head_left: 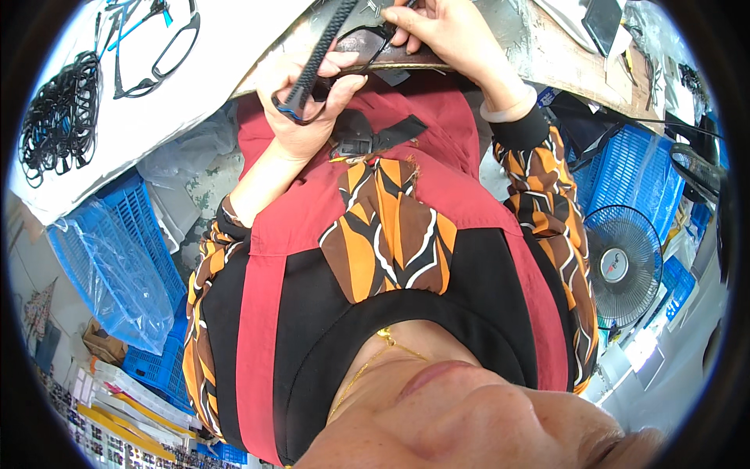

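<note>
A black eyeglasses frame (319, 64) is held over the table's near edge, one textured temple slanting up toward the far edge of the view. My left hand (293, 129) is closed round its near end, thumb and fingers on the temple and rim. At the other side of the frame, my right hand (461, 37) pinches it with thumb and forefinger close to a corner. Whether a small part is also between those fingertips I cannot tell. Small metal bits (370, 8) lie on the worktop (508, 27) just beyond the hands.
On the white-covered table (183, 117) at left lie a heap of black frames (61, 121) and a loose pair of glasses (160, 70). Blue crates (148, 227) stand below it. To the right are a fan (625, 266), another blue crate (633, 176) and a dark flat object (601, 23).
</note>
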`<state>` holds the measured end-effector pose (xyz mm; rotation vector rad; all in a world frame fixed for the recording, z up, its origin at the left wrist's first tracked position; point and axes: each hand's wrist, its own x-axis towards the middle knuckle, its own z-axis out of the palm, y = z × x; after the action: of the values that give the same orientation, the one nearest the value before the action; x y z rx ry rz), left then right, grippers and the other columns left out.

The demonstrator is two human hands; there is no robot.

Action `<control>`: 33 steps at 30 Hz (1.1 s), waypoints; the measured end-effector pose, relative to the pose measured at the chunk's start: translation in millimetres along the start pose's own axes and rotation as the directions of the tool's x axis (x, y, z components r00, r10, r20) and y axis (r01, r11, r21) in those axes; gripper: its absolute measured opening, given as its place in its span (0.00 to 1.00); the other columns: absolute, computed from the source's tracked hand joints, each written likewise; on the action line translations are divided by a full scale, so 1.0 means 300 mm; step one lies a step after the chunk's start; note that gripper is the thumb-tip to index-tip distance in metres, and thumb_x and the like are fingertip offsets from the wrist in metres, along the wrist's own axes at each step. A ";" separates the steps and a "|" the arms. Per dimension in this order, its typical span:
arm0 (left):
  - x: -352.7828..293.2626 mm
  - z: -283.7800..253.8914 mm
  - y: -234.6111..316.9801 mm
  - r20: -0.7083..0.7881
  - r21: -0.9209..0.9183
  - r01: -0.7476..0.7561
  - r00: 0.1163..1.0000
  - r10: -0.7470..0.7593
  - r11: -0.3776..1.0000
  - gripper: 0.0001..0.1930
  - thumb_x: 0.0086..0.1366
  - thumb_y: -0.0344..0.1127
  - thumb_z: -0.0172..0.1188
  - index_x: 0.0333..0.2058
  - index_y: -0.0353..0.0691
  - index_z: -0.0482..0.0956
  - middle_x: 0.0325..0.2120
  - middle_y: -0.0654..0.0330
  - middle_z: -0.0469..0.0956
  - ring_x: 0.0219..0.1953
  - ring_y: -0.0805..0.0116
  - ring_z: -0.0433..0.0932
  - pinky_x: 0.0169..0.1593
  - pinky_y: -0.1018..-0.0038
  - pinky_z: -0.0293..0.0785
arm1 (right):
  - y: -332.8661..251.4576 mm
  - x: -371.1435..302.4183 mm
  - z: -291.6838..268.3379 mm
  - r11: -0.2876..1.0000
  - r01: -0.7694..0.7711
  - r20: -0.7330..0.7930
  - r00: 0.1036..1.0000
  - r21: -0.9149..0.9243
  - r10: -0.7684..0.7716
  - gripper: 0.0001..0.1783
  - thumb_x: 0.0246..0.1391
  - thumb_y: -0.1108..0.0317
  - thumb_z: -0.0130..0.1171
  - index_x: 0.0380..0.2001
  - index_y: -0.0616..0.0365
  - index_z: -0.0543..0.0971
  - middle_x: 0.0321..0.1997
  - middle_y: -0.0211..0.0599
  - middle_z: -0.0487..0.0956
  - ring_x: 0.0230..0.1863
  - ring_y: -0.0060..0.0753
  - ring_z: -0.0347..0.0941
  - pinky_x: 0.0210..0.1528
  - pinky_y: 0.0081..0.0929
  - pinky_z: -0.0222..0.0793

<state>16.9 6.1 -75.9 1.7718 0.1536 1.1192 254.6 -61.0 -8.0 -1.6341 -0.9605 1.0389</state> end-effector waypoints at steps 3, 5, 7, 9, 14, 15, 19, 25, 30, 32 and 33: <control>0.074 -0.038 0.035 -0.130 -0.260 -0.022 0.991 -0.013 0.965 0.28 0.61 0.20 0.70 0.53 0.40 0.64 0.39 0.55 0.78 0.43 0.56 0.84 0.62 0.45 0.75 | -0.022 -0.033 -0.077 0.932 0.287 -0.071 0.958 0.221 -0.278 0.27 0.59 0.77 0.66 0.59 0.60 0.69 0.48 0.37 0.79 0.44 0.23 0.78 0.45 0.22 0.76; 0.145 -0.085 0.083 -0.264 -0.425 0.051 0.948 -0.178 0.904 0.18 0.71 0.41 0.65 0.54 0.44 0.71 0.38 0.60 0.75 0.41 0.58 0.81 0.64 0.45 0.71 | -0.048 -0.020 -0.217 0.838 0.537 -0.597 0.705 0.095 -0.384 0.26 0.62 0.74 0.63 0.61 0.62 0.69 0.52 0.37 0.77 0.48 0.24 0.75 0.49 0.24 0.74; 0.243 -0.141 0.107 -0.242 -0.614 0.107 0.917 -0.316 0.782 0.29 0.67 0.58 0.65 0.57 0.44 0.72 0.33 0.64 0.70 0.33 0.68 0.70 0.56 0.58 0.73 | -0.049 0.013 -0.385 0.702 0.631 -0.797 0.212 -0.329 -0.565 0.24 0.63 0.73 0.63 0.59 0.66 0.69 0.49 0.36 0.76 0.45 0.25 0.74 0.47 0.23 0.73; 0.322 -0.178 0.121 -0.018 -0.904 0.206 0.858 -0.514 0.375 0.38 0.62 0.63 0.66 0.59 0.39 0.72 0.28 0.69 0.61 0.28 0.75 0.60 0.39 0.75 0.63 | 0.018 0.032 -0.518 0.798 0.436 -0.812 0.217 -0.417 -0.542 0.25 0.61 0.73 0.64 0.58 0.68 0.69 0.50 0.39 0.76 0.48 0.28 0.75 0.49 0.24 0.73; 0.382 -0.110 0.060 0.255 -0.966 0.239 0.841 -0.477 -0.095 0.16 0.77 0.50 0.51 0.54 0.48 0.73 0.26 0.67 0.67 0.24 0.75 0.64 0.30 0.81 0.65 | 0.145 0.184 -0.660 0.875 0.440 -0.830 0.397 -0.201 -0.391 0.17 0.60 0.73 0.63 0.49 0.68 0.74 0.43 0.38 0.78 0.40 0.30 0.76 0.40 0.28 0.75; 0.388 -0.106 0.053 0.271 -0.962 0.232 0.787 -0.555 -0.141 0.18 0.77 0.53 0.51 0.55 0.48 0.73 0.27 0.68 0.66 0.25 0.76 0.63 0.29 0.81 0.63 | 0.138 0.179 -0.647 0.883 0.443 -0.825 0.433 -0.156 -0.363 0.13 0.60 0.72 0.62 0.46 0.66 0.76 0.40 0.37 0.78 0.38 0.29 0.75 0.37 0.28 0.74; 0.325 -0.111 0.122 0.382 -0.921 0.327 0.647 -0.660 -0.212 0.28 0.74 0.47 0.59 0.64 0.37 0.67 0.38 0.60 0.67 0.33 0.75 0.64 0.38 0.80 0.69 | 0.043 0.070 -0.438 0.427 0.251 -0.350 0.298 -0.869 -0.888 0.04 0.67 0.69 0.55 0.38 0.58 0.75 0.27 0.27 0.72 0.27 0.23 0.70 0.28 0.23 0.68; 0.170 -0.016 0.222 0.658 -0.499 0.858 0.284 -0.698 -0.122 0.15 0.79 0.49 0.51 0.50 0.44 0.72 0.25 0.67 0.70 0.16 0.83 0.67 0.13 0.87 0.57 | -0.094 0.013 -0.072 0.504 0.760 -0.810 0.558 0.411 -0.181 0.07 0.68 0.67 0.58 0.45 0.54 0.72 0.29 0.26 0.70 0.26 0.19 0.66 0.21 0.16 0.61; 0.132 0.039 0.201 0.786 -0.323 0.885 0.052 -0.616 -0.336 0.18 0.81 0.48 0.44 0.49 0.37 0.70 0.19 0.64 0.70 0.11 0.83 0.62 0.11 0.85 0.54 | -0.123 0.037 -0.038 0.429 0.754 -0.801 0.589 0.497 -0.106 0.07 0.67 0.64 0.58 0.39 0.53 0.73 0.29 0.27 0.70 0.25 0.21 0.66 0.22 0.19 0.61; 0.129 0.044 0.190 0.776 -0.360 0.865 0.069 -0.627 -0.350 0.18 0.81 0.48 0.45 0.50 0.37 0.70 0.19 0.64 0.70 0.11 0.83 0.62 0.11 0.85 0.54 | -0.104 0.059 -0.035 0.445 0.749 -0.789 0.599 0.491 -0.137 0.07 0.67 0.64 0.59 0.37 0.53 0.73 0.27 0.27 0.70 0.25 0.21 0.66 0.22 0.19 0.62; 0.126 0.046 0.186 0.784 -0.355 0.865 0.070 -0.616 -0.353 0.18 0.81 0.48 0.45 0.50 0.37 0.70 0.19 0.64 0.70 0.10 0.83 0.62 0.11 0.86 0.54 | -0.093 0.064 -0.035 0.452 0.747 -0.783 0.603 0.487 -0.152 0.07 0.67 0.64 0.59 0.36 0.53 0.74 0.27 0.27 0.70 0.25 0.21 0.66 0.22 0.19 0.62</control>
<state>28.1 -10.0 -10.0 0.3773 0.4872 -0.2892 267.4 -39.5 17.1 -0.7141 -0.3142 0.2889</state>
